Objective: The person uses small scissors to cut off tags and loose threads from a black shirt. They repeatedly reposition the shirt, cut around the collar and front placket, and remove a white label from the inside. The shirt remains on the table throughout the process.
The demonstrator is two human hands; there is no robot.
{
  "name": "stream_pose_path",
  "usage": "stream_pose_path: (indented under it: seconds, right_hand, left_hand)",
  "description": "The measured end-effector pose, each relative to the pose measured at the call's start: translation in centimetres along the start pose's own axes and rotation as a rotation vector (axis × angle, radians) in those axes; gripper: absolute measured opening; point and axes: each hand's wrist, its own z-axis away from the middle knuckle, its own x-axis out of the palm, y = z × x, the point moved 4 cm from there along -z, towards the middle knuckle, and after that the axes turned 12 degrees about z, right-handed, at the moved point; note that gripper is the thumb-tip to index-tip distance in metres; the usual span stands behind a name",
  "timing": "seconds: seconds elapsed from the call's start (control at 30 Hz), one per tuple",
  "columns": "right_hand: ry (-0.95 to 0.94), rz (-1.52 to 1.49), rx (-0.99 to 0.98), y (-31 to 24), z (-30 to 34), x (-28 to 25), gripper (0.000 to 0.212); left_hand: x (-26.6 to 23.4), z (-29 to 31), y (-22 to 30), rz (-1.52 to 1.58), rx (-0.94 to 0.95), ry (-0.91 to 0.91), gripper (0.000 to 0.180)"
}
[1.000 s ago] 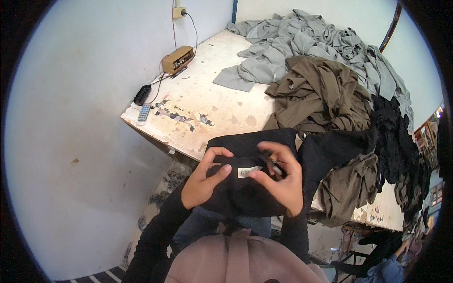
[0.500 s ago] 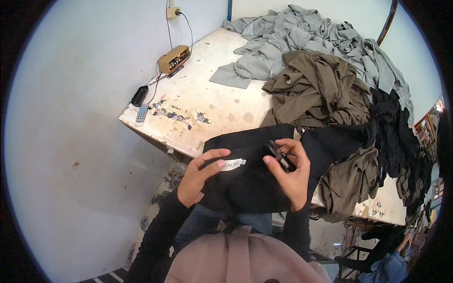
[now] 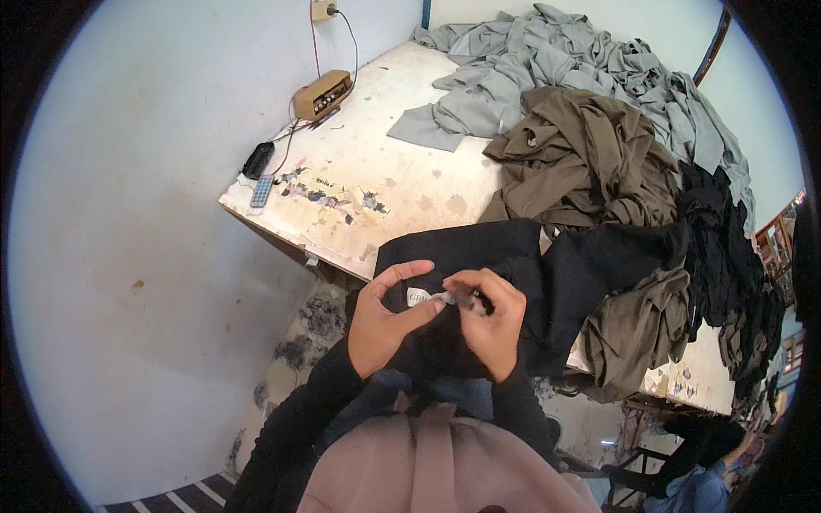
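A black garment lies spread in front of me, partly over the table edge, with a small white label on it. My left hand rests on the cloth left of the label, its thumb tip at the label and its forefinger arched away from the thumb. Closed around small black thread snips, my right hand is at the label's right end, close to the left thumb. Fingers cover most of the snips, and their blades are blurred.
Brown cloth is heaped on the white table, with grey cloth behind and black cloth at right. A radio-like box and a remote control sit by the wall. A person is at lower right.
My right hand has moved left with the snips to the label's right end. My left hand has shifted slightly right, its thumb now nearer that end. The view has shifted slightly.
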Motion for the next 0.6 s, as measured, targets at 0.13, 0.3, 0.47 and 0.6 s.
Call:
stream_pose_path:
  seconds: [0.13, 0.3, 0.47, 0.6]
  right_hand:
    - [-0.055, -0.357, 0.281, 1.0, 0.1, -0.3, 0.014]
    - [-0.178, 0.026, 0.194, 0.4, 0.5, -3.4, 0.022]
    - [-0.196, 0.152, 0.117, 0.2, 0.0, -3.2, 0.025]
    - [-0.150, 0.294, -0.041, -0.5, -0.3, -3.0, 0.023]
  left_hand:
    - [0.1, 0.1, -0.3, 0.384, -0.212, 0.012, 0.050]
    - [-0.3, 0.0, 0.2, 0.433, -0.225, 0.014, 0.053]
    - [-0.2, -0.1, 0.1, 0.424, -0.243, -0.006, 0.053]
    - [-0.3, 0.1, 0.0, 0.402, -0.266, -0.004, 0.053]
